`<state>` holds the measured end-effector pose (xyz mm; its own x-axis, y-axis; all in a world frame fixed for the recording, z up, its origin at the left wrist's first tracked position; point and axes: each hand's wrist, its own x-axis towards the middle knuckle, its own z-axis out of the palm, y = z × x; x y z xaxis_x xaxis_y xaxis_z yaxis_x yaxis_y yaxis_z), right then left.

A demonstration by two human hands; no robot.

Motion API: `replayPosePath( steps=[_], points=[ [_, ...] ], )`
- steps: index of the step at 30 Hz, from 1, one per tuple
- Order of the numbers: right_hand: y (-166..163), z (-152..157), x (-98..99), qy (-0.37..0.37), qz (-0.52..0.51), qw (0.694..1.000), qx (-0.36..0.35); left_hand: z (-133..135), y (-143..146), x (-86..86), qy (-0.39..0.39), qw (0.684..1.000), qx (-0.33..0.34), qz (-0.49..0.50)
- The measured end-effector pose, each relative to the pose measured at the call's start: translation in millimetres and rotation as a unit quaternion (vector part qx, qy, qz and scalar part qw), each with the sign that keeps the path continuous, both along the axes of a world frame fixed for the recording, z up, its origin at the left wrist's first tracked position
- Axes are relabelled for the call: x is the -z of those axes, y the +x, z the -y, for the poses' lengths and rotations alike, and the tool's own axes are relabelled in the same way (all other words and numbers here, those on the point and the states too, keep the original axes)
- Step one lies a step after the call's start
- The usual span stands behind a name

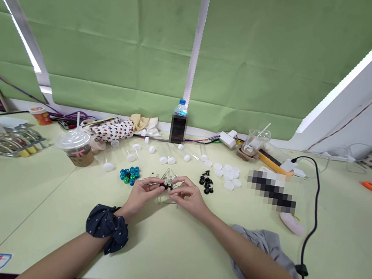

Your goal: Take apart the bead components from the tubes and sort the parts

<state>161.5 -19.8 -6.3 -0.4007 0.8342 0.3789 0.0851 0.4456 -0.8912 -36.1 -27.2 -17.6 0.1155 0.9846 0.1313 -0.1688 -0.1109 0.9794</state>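
Note:
My left hand (142,194) and my right hand (191,200) meet at the middle of the table. The fingertips of both are closed around a small black piece (166,186) with shiny metal bits at its top; its exact kind is too small to tell. Thin metal rods (173,204) lie around and under the fingers. To the left sits a cluster of shiny blue and green balls (130,175). Several small black pieces with round heads (207,184) lie to the right of my right hand. Beyond them are white round discs (228,174).
White-capped clear tubes (130,157) lie along the back. A lidded drink cup (78,149) stands left, a bottle (181,111) at the back, and a clear cup (256,143) back right. A black cable (314,214) runs down the right side, near grey cloth (267,249).

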Motion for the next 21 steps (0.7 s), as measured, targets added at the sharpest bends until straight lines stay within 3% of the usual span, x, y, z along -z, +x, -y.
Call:
replayPosePath(
  steps=[21],
  points=[
    [1.7,-2.6,3.9,0.013,-0.023,0.999,0.029,-1.8,0.8,0.6,0.006,1.000,-0.010,-0.016]
  ],
)
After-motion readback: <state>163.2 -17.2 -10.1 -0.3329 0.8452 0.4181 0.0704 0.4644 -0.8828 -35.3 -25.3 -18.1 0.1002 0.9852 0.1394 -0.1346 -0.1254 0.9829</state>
